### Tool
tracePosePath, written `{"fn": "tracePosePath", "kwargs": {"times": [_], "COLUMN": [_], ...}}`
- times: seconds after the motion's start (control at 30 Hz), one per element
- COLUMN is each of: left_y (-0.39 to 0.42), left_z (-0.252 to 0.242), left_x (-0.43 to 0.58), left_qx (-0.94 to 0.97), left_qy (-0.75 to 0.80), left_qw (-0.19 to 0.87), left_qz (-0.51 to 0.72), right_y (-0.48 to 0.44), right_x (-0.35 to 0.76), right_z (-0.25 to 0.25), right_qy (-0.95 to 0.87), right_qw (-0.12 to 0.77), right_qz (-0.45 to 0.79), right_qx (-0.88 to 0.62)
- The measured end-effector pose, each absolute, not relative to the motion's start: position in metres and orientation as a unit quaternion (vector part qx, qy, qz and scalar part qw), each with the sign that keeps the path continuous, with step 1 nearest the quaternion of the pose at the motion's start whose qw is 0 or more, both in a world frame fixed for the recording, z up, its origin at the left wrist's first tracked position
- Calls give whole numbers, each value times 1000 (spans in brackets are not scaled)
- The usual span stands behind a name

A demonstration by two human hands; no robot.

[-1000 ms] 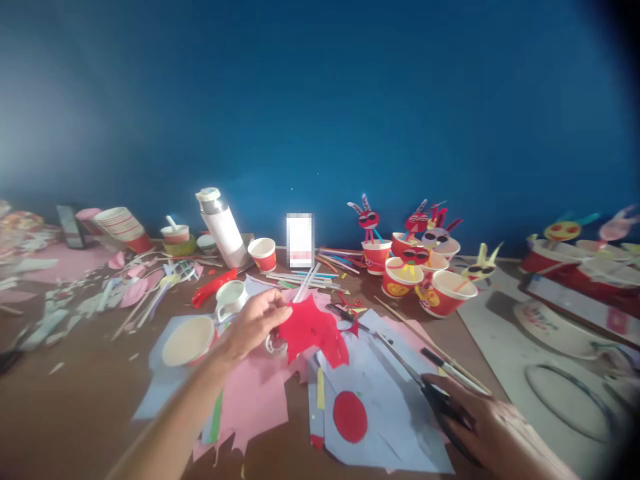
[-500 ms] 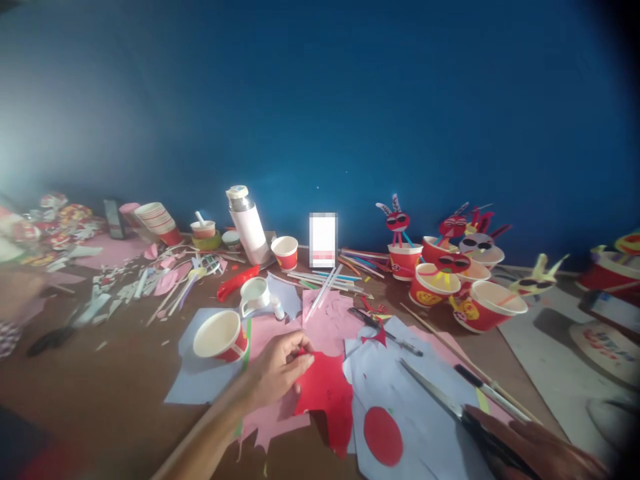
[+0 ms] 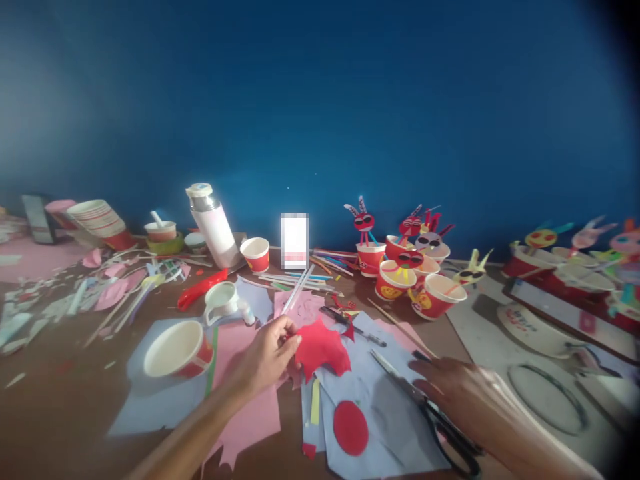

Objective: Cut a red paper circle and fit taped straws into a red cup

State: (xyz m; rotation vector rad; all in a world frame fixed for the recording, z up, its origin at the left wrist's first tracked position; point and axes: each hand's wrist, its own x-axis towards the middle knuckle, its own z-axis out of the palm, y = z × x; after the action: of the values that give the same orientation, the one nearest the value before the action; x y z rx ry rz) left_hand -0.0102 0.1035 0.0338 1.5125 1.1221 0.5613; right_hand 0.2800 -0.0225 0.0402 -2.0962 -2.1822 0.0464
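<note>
My left hand [image 3: 273, 353] pinches a jagged piece of red paper [image 3: 323, 348] between thumb and fingers, over the pink and blue sheets. My right hand [image 3: 450, 393] is closed over a black-capped pen [image 3: 421, 357]; most of the pen is hidden under the fingers. Just below that hand, black-handled scissors [image 3: 400, 379] lie on the blue paper [image 3: 395, 433], blades pointing up and left. A red paper oval [image 3: 351, 428] rests on the same blue paper. Beyond the scissors is a dark craft knife or pen [image 3: 357, 327].
Paper cups with bug-like paper figures [image 3: 395, 279] stand at the back right. To the left are a paper cup [image 3: 177, 350], a white mug [image 3: 221, 301], a red tool [image 3: 203, 289] and a white flask [image 3: 215, 230]. Paper scraps [image 3: 113, 290] litter the left side.
My right hand has let go of the scissors and moved onto the pen. The red paper in my left hand is lifted and turned. The view has swung right.
</note>
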Motion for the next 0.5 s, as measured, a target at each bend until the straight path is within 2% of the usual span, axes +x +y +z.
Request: {"fn": "tracePosePath", "kwargs": {"times": [0.1,0.17,0.33,0.4,0.5], "left_y": [107,109,109,109,107], "left_z": [29,28,23,18,11], "left_x": [-3,-4,-8,-6,-3], "left_qx": [655,654,679,698,760], "left_qy": [460,467,485,484,482], "left_qw": [563,560,506,471,360], "left_qz": [208,200,217,238,246], "right_y": [11,32,64,69,75], "right_x": [258,243,230,237,253], "right_z": [45,40,24,26,37], "right_qy": [-766,-787,-819,-814,-757], "right_qw": [8,18,46,69,163], "right_qz": [-28,-53,-29,-23,-14], "right_qx": [-643,-614,-572,-576,-633]}}
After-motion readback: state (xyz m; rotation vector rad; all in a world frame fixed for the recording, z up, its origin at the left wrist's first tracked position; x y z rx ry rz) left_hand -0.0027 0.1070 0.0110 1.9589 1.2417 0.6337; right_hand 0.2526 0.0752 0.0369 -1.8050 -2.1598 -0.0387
